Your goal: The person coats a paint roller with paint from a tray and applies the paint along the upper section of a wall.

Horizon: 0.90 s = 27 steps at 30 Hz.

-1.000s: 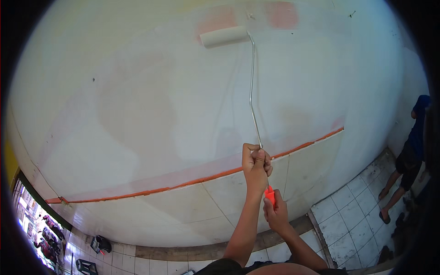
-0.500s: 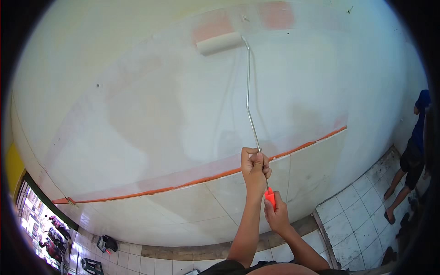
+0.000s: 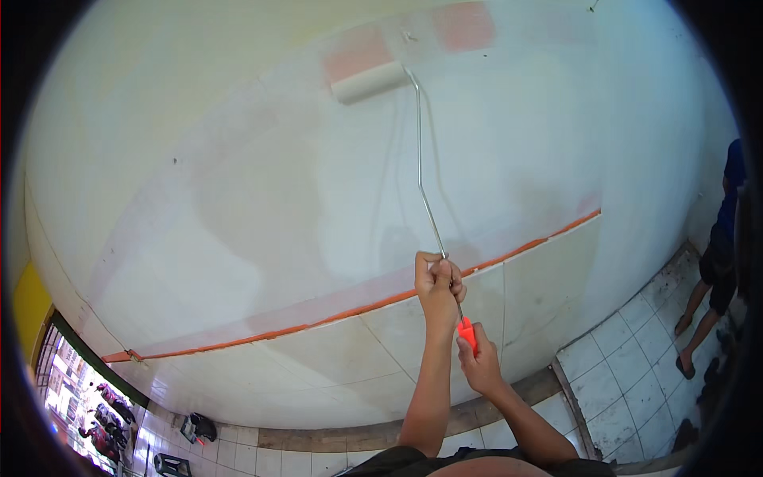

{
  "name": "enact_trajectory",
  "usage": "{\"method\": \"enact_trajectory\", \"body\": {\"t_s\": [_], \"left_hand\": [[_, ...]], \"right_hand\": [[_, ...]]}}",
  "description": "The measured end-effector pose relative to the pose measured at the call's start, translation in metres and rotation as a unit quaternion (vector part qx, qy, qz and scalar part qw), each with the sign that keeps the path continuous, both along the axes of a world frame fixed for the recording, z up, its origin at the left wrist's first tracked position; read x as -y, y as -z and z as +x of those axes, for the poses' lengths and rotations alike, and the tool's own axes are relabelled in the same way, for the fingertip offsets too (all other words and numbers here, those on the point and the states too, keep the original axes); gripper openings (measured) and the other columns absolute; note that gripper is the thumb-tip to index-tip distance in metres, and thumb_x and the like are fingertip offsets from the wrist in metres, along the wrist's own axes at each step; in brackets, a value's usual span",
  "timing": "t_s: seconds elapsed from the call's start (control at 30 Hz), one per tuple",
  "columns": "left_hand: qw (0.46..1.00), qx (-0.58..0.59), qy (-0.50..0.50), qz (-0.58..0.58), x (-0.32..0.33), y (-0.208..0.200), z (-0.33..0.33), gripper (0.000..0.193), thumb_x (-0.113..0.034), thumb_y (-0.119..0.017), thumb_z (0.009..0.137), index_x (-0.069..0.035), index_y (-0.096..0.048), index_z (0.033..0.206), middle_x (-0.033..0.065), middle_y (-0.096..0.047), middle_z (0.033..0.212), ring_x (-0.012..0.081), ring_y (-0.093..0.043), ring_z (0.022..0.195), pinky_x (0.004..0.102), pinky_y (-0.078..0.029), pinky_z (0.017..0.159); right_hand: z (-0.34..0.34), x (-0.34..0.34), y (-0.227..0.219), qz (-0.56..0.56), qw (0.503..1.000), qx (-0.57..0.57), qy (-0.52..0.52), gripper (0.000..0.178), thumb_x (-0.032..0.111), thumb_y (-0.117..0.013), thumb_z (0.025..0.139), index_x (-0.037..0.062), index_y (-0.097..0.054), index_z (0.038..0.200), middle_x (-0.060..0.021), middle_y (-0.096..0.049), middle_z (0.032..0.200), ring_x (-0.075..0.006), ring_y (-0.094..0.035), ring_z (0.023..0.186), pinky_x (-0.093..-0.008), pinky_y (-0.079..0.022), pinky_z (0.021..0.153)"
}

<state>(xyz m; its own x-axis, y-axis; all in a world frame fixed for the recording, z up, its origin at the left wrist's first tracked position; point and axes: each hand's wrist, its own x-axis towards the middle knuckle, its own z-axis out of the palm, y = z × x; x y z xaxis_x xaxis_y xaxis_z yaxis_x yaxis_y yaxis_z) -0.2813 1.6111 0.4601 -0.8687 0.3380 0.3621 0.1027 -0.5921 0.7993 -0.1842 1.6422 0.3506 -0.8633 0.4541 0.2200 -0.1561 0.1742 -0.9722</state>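
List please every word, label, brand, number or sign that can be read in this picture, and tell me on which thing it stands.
No text can be read.
Pale panels beyond the bright barred opening at lower left: possible lettering, too small and blurred to read.
White cylindrical paint roller: none visible.
Bright orange handle, partly covered by the right hand: none visible.

The left grip [image 3: 439, 288] covers part of the metal rod [image 3: 420, 143], the right grip [image 3: 481, 364] part of the orange handle [image 3: 467, 327]; the view's edge crops the co-worker [image 3: 724, 219]; details beyond the doorway [image 3: 73, 374] blur
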Motion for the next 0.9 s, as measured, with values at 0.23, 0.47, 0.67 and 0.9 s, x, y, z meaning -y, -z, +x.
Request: {"method": "enact_trajectory", "body": {"t_s": [0.23,0.47,0.67,0.9], "left_hand": [[0.997,-0.071,-0.001,0.030,-0.005,-0.018,0.003,0.011,-0.018,-0.047,0.100,-0.010,-0.041,0.095,0.0010,-0.044,0.065,0.0064,-0.025,0.049,0.0219,-0.021,0.043],[0.987,-0.083,0.130,0.034,0.008,0.067,0.050,0.024,-0.017,-0.061,0.093,-0.011,-0.038,0.088,0.0064,-0.048,0.065,0.0174,-0.048,0.053,0.0297,-0.042,0.048],[0.930,0.059,0.346,-0.108,-0.003,0.221,0.147,0.015,-0.010,-0.061,0.091,-0.005,-0.047,0.091,0.0120,-0.059,0.074,0.0238,-0.062,0.067,0.0361,-0.056,0.066],[0.809,0.267,0.503,-0.150,-0.014,0.336,0.203,0.035,-0.012,-0.067,0.087,-0.006,-0.050,0.117,0.0138,-0.062,0.101,0.0273,-0.064,0.094,0.0399,-0.052,0.083]], "right_hand": [[-0.001,-0.017,-0.009,-0.058,0.994,-0.080,-0.053,0.021,0.021,-0.058,0.093,0.0034,-0.046,0.096,-0.0053,-0.048,0.055,-0.0119,-0.047,0.048,-0.0302,-0.039,0.046],[0.063,-0.028,0.074,0.132,0.989,-0.040,0.056,0.038,0.025,-0.076,0.079,0.0041,-0.051,0.098,-0.0137,-0.050,0.062,-0.0280,-0.044,0.052,-0.0375,-0.041,0.053],[0.219,-0.021,0.183,-0.004,0.946,0.283,0.156,0.032,0.025,-0.077,0.078,0.0042,-0.064,0.097,-0.0051,-0.061,0.076,-0.0138,-0.053,0.070,-0.0321,-0.046,0.067],[0.329,0.019,0.181,0.030,0.821,0.448,0.353,0.038,0.038,-0.078,0.067,0.0088,-0.070,0.090,-0.0168,-0.068,0.082,-0.0364,-0.065,0.080,-0.0438,-0.049,0.070]]}}
